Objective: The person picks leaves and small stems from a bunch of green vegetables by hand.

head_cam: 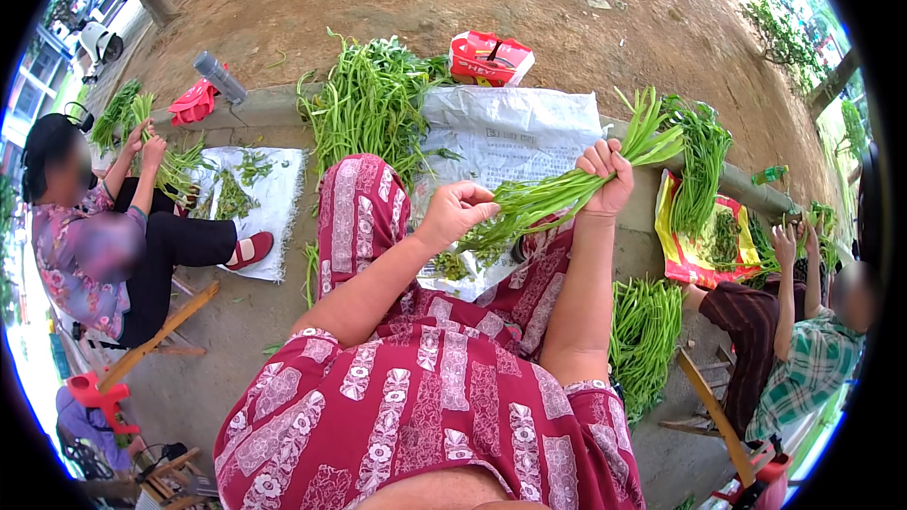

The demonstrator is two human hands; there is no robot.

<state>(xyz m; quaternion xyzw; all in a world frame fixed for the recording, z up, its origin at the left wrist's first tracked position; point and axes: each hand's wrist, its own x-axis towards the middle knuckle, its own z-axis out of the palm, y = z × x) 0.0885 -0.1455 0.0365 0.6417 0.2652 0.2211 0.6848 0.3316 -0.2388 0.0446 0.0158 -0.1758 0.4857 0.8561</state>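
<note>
My right hand (607,177) is closed around a bunch of long green leafy stems (545,197), which slants from upper right down to lower left over my lap. At the leafy lower end, my left hand (457,214) pinches with thumb and forefinger; whether a leaf is between them cannot be told. Beneath both hands lies a white woven plastic sack (510,127), with loose leaf scraps (450,266) near my knees. A large heap of leafy stems (372,103) rests by the sack's left side. To the right, more stems (645,343) lie in a pile on the pavement.
A red and white bag (490,59) stands behind the sack, near the concrete kerb (276,100). A grey bottle (220,76) is farther left. One person (92,248) sits at left beside a white sheet (287,227); another (801,361) sits at right near a yellow and red sack (669,255).
</note>
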